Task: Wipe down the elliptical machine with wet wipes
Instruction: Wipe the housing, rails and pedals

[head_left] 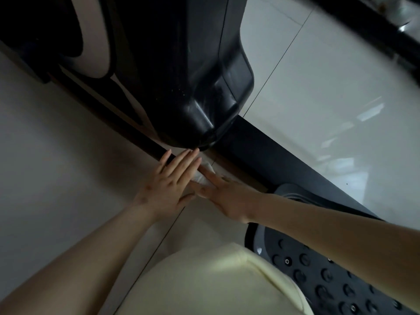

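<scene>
Looking down from the head camera, the elliptical machine (181,64) fills the upper half of the view. Its glossy black housing (204,105) narrows downward to a rounded tip at the centre of the frame. A dark base rail (261,142) gives the machine its long axis, running diagonally from upper left to lower right across a pale, shiny tiled floor (329,87).

Just below the housing's tip, both bare hands meet over a white wet wipe (203,176). The wipe is crumpled into a narrow strip slanting from lower left to upper right, and it lies low by the rail, between the two hands.

The left hand (168,185) reaches in from the lower left with its fingers straight and close together, tips almost at the housing and thumb spread aside; it grips nothing. The right hand (225,197) comes in from the right with fingers (208,173) stretched flat, pressing down on the wipe rather than curling round it.

At lower right sits a dark, dimpled foot pedal (318,276). A cream garment (216,280) shows at the bottom edge.
</scene>
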